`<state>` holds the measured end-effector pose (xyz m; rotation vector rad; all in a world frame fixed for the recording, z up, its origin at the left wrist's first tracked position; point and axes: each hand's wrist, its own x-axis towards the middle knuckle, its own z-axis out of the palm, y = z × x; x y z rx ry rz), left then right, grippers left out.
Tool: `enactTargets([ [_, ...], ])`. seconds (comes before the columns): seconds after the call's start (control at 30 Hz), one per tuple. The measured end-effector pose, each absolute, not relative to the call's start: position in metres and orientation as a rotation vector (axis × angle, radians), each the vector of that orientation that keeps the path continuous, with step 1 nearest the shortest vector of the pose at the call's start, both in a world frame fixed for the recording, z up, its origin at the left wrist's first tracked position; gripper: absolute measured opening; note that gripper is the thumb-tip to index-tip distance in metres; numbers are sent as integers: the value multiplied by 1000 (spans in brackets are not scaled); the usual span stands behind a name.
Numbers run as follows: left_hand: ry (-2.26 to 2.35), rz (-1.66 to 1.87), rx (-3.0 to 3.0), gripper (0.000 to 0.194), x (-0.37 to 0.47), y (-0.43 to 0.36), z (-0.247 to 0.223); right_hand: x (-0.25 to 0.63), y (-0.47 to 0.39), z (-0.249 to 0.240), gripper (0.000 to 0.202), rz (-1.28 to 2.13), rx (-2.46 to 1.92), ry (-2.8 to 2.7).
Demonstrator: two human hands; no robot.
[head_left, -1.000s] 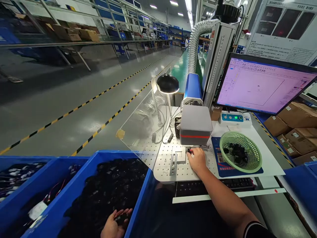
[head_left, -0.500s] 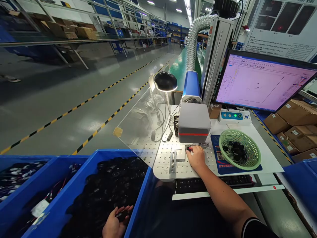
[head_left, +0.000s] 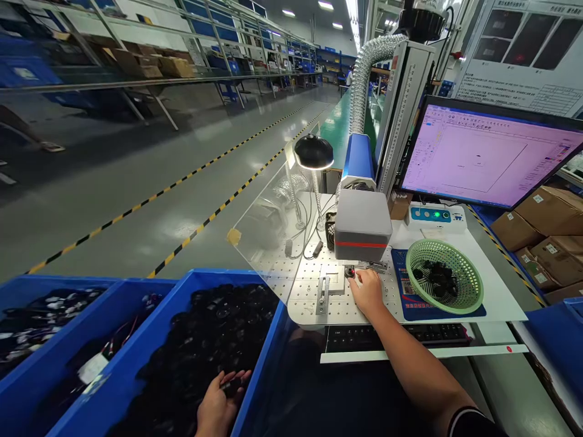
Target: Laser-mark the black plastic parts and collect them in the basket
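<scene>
While my right hand (head_left: 368,292) pinches a small black part (head_left: 350,272) with a red glint under the grey laser head (head_left: 362,226) on the bench (head_left: 305,291), my left hand (head_left: 218,408) cups another black piece (head_left: 231,387), grip half-curled, in the near blue bin (head_left: 136,355).

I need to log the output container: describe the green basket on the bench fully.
The green basket is a round, shallow bowl of what looks like plastic mesh, with a solid rim. It sits upright on a blue printed mat, right of the right hand, which does not touch it. Small black parts lie heaped inside, far from filling it.
</scene>
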<state>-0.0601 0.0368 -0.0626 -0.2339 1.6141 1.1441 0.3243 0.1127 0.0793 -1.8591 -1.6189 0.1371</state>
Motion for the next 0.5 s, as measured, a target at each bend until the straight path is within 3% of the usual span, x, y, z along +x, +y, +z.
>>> enactTargets([
  [0.5,1605,1181,-197,11,-62,38,-80,341,-14,80,14,182,-1627,-1746],
])
